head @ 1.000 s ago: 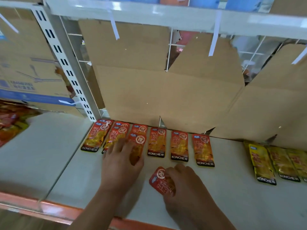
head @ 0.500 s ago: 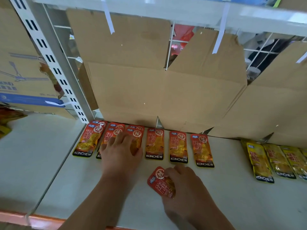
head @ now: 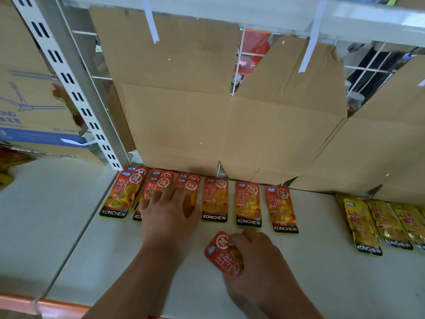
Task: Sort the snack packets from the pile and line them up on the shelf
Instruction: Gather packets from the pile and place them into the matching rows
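One red packet (head: 222, 252) nearest, tilted, off row, pinched in right hand (head: 264, 272) at shelf (head: 322, 272) front. Left hand (head: 167, 215) just beyond, fingers flat, gripping nothing, pressing second and third stacks of red row (head: 215, 200). Row has six spots along back: left three doubled, right three single. Yellow row (head: 363, 224) further right, apart from reds. Cardboard (head: 195, 125) behind. Looks well along; held packet not yet placed. Pile (head: 9, 160) at far left mostly cut off, remainder unclear.

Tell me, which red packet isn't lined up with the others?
The red packet the right hand grips: it sits tilted in front of the row, while the rest lie straight.
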A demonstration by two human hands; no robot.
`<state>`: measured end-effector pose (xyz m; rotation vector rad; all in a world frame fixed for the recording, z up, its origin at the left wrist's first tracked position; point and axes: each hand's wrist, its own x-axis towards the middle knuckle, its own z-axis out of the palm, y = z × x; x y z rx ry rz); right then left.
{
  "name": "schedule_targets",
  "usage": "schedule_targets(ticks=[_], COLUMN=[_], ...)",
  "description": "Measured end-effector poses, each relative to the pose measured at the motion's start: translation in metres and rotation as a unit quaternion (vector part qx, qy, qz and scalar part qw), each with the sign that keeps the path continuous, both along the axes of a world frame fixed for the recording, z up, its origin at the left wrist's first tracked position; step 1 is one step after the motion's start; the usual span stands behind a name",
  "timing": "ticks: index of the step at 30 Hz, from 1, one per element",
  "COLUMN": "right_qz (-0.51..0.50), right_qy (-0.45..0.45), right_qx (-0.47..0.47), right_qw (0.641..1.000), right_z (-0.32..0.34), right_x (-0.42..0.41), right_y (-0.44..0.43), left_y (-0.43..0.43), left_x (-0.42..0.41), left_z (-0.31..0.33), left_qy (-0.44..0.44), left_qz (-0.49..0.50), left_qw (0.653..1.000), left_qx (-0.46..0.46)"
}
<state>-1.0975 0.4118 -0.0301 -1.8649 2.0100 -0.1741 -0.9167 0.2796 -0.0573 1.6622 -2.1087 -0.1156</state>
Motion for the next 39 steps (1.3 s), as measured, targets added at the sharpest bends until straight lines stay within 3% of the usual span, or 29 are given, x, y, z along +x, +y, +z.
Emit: schedule_targets(ticks=[10,17,24,39], right_qz=[-0.019,-0.096,-0.174,-0.26], right_qy=[-0.004,-0.024,0.014,0.07], right_qx=[-0.008,-0.082,-0.111,-0.027], right_qw=[1.0,0.992,0.978,0.963], right_z=[0.001,0.014,0.024,0.008], right_x=[0.004,0.009,0.026,0.047], right_y=[0.003,-0.009,-0.06,-0.121], left_y=[-0.001,0.0,0.001,-0.006], left_x=[0.002,0.003,0.024,0.031], left_z=[-0.004,-0.004,-0.012,-0.012], left_qy=[0.002,0.022,0.044,0.107], left_qz=[-0.008,-0.012,-0.154,-0.179], left_qw=[1.0,0.999,0.975,0.975], left_qx=[-0.013,-0.032,-0.151,-0.073])
